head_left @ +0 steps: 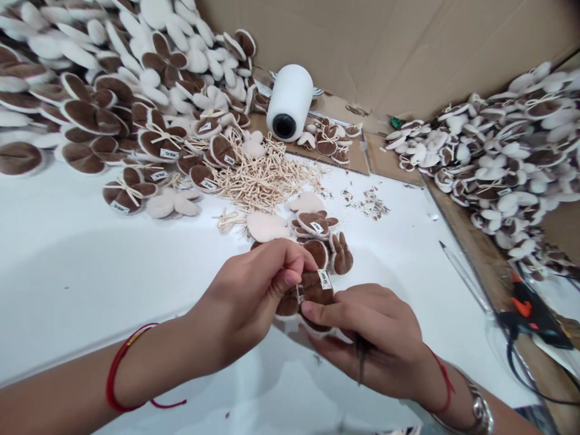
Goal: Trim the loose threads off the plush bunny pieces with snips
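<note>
Both hands are closed on a brown plush bunny-shaped piece point(318, 290) with pale edges and a small white label point(324, 279). My left hand point(258, 290) pinches its far left side, thumb against fingertips. On the near side, the thumb of my right hand point(376, 338) presses on the plush while the fingers lie below it. A small pale strip shows between the two thumbs; its kind is unclear. Tucked in my right hand is a thin dark tool point(360, 356), mostly hidden. Just beyond lie a labelled brown plush piece point(316, 225) and a small brown bunny piece point(341, 254).
Plush pieces point(95, 109) are heaped at the left, with another heap point(507, 163) at the right. Beige cord bows point(263, 178) form a pile near a white thread cone point(290, 99). Tweezers point(466, 278) and a black-and-orange tool point(530, 308) with a cable lie right. Cardboard point(385, 54) stands behind.
</note>
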The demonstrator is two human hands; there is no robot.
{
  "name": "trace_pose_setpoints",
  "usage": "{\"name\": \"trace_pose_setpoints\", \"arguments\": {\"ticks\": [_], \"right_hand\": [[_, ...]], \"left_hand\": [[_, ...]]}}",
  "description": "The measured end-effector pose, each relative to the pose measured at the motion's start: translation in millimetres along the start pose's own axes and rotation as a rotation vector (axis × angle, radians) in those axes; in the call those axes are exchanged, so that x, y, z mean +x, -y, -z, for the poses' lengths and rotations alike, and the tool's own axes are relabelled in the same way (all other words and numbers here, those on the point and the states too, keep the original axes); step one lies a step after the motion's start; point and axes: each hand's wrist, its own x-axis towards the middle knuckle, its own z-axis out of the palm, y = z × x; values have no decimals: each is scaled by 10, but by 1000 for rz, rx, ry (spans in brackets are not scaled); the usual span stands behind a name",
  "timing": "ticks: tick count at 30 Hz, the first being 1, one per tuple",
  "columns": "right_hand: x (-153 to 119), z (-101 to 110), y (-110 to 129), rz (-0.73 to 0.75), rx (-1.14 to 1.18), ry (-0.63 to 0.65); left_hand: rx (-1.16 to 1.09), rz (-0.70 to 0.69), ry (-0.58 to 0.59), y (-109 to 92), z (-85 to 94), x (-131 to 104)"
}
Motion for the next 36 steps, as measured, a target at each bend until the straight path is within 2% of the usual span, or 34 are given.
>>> {"name": "trace_pose_setpoints", "arguments": {"ticks": [4,7,11,15,20,27,36], "right_hand": [[14,23,69,-193,244,20],[15,49,74,-358,458,93],[66,75,68,-499,472,204],[119,104,83,-485,365,283],[126,117,99,-438,305,320],[127,101,99,-420,347,361],[129,94,108,-438,375,393]], "left_hand": [[56,-17,-31,19,3,-3],[104,-54,-44,44,2,-18],[133,-71,-46,78,-8,-39],[234,-109,-20,83,-20,-50],[280,-138,-60,71,-39,-56],[287,-163,61,56,-13,-70],[304,-233,61,68,-45,-85]]}}
